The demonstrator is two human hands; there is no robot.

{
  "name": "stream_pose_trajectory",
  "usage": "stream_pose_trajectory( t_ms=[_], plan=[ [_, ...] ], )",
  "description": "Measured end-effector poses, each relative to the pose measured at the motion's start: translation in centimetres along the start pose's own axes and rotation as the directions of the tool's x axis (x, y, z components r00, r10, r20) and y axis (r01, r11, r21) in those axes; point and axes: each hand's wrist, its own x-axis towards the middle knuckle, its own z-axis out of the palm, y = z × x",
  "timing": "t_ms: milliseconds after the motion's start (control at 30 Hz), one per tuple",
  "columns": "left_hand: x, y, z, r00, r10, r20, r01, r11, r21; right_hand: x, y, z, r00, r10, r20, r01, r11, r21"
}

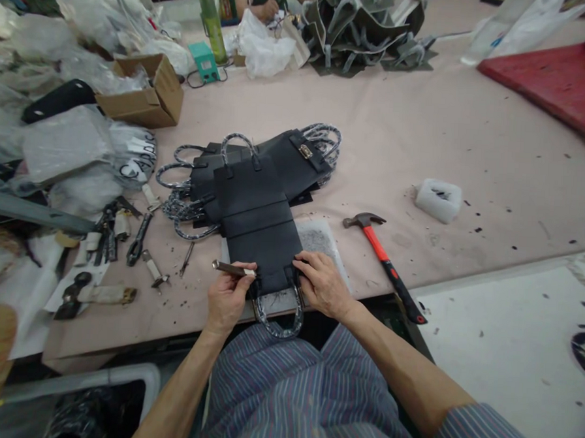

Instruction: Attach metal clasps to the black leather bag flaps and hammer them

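Note:
A black bag panel (pixel 260 227) lies flat in front of me, with a plastic-wrapped handle (pixel 279 329) hanging over the table's front edge. My left hand (pixel 228 298) is closed around a metal rod-shaped tool, likely a punch (pixel 228 268), tilted nearly level by the panel's left handle tab. On the other side, my right hand (pixel 324 283) has its fingers curled down on the panel's right edge, near the other handle tab. Under the panel shows a pale, marked board (pixel 321 240). More black bag pieces (pixel 286 160) with wrapped handles are piled behind it.
A claw hammer (pixel 382 250) lies to the right, and a white wrapped roll (pixel 438 199) beyond it. Several hand tools (pixel 139 240) lie at left, near a cardboard box (pixel 146 97). At the back are grey-green pieces (pixel 361 30) and another person's hand (pixel 269 10).

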Motion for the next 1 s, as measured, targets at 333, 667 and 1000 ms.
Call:
stream_pose_trajectory(
  t_ms=[333,667,1000],
  plan=[
    [-0.3,-0.2,0.6,0.989,0.135,0.058,-0.139,0.987,0.075,0.2,-0.1,-0.2,1.000,0.003,-0.004,-0.003,1.000,-0.006],
    [-0.1,-0.5,0.9,0.984,0.162,0.081,-0.170,0.980,0.100,0.2,0.0,-0.2,1.000,0.009,0.016,-0.009,1.000,-0.016],
    [-0.1,-0.3,1.1,0.964,0.242,0.107,-0.257,0.951,0.170,0.3,-0.2,-0.3,1.000,0.013,0.003,-0.013,1.000,-0.008]
  ],
)
